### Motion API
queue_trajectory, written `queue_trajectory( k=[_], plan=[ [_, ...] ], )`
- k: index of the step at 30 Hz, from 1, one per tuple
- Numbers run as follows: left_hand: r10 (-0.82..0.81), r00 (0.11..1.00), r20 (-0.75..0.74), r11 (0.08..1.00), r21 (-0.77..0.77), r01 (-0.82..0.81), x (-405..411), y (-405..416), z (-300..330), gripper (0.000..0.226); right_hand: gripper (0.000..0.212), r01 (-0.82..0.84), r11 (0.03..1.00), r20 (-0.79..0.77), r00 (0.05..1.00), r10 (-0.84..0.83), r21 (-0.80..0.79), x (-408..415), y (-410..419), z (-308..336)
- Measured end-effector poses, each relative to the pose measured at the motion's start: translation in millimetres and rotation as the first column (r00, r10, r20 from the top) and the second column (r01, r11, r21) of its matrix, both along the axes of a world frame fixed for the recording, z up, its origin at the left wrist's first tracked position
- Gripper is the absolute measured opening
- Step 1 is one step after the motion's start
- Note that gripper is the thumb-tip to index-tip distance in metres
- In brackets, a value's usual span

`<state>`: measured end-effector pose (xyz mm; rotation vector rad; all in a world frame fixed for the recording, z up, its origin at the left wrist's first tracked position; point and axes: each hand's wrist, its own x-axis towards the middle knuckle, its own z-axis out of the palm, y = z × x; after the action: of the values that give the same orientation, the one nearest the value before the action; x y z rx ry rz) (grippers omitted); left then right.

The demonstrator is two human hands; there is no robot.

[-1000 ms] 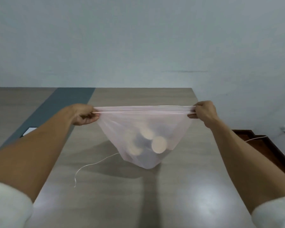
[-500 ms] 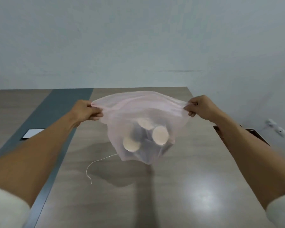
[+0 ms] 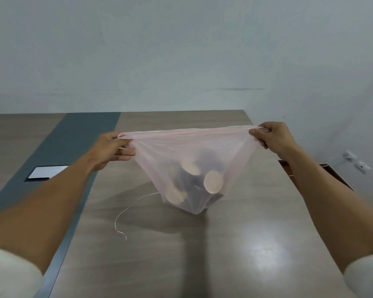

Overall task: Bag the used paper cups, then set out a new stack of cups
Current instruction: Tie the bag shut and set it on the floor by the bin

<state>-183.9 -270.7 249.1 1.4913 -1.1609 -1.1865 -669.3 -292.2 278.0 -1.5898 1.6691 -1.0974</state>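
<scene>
We hold a thin pink bag [image 3: 187,151] stretched between our hands above the bench [image 3: 235,244]: the left hand [image 3: 111,150] pinches one end of the mouth between thumb and curled fingers, and the right hand [image 3: 271,136] grips the other end the same way, so the rim is pulled into a taut, nearly flat line. The used paper cups [image 3: 202,179] sit in the bottom of the bag, several dark cups with pale round bases showing through the film; the sagging tip hangs just above the bench or brushes it, we cannot tell which. A loose white string [image 3: 125,214] lies on the bench to the left of the bag. By our reading, the bagging is essentially done, since no stray cups show on the bench, and what is left is closing the mouth, perhaps with that string. The second half has not started: no new stack of cups is in view.
</scene>
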Motion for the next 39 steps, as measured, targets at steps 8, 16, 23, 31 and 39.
queue_trajectory(
  k=[8,16,23,31,39],
  plan=[
    [0.246,0.917,-0.315,0.962,0.197,-0.191,-17.2,-7.0,-23.1,0.009,0.025,-0.039,0.982,0.188,0.982,0.004,0.184,-8.6,-3.9,-27.1],
    [0.655,0.647,0.389,0.755,-0.296,-0.585,-69.3,-16.6,-44.8,0.048,0.026,-0.123,0.949,0.237,0.970,0.054,0.289,-8.6,2.8,-47.1],
    [-0.166,0.286,0.944,0.801,-0.041,0.598,-173.5,-19.0,-50.0,0.074,0.028,-0.145,0.947,0.264,0.962,0.067,0.286,-10.3,1.1,-49.1],
    [-0.353,0.591,0.725,0.860,0.003,0.510,-169.5,-39.3,-49.4,0.018,0.028,-0.061,0.948,0.236,0.972,-0.016,0.314,-24.6,-12.6,-63.1],
    [-0.460,0.797,0.391,0.880,0.079,0.469,-182.5,-43.2,-40.5,0.028,0.046,-0.238,0.883,-0.610,0.789,-0.068,-0.405,60.4,-3.3,-88.4]
  ],
)
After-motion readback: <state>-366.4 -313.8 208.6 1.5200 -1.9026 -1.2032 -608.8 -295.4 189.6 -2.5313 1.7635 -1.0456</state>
